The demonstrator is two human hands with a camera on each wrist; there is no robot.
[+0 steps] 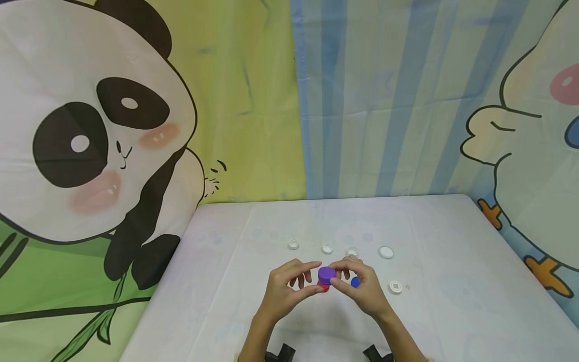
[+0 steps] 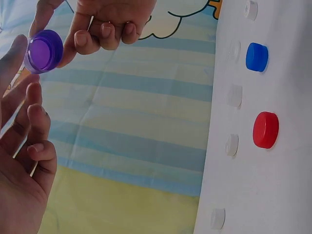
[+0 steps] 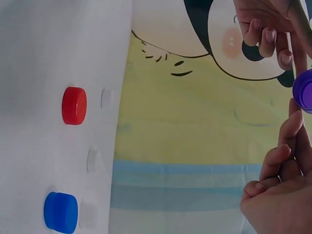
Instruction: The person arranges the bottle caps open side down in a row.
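A purple bottle cap [image 1: 326, 274] is raised above the table between both hands. My right hand [image 1: 364, 287] pinches its right side between thumb and index finger. From the left, my left hand [image 1: 285, 287] has its thumb and index fingertips at the cap's edge, other fingers loosely bent. The hollow underside of the purple cap [image 2: 45, 51] shows in the left wrist view. Below on the table stand a red cap [image 2: 265, 130] and a blue cap [image 2: 257, 57]. In the head view, the hands partly cover both.
Several white caps lie farther back, among them one at the far left [image 1: 293, 244], one beside it [image 1: 327, 249] and a wider one [image 1: 386, 252]. Another white cap [image 1: 395, 287] lies right of my right hand. Cartoon-printed curtains [image 1: 253, 100] hang behind the white table [image 1: 452, 311].
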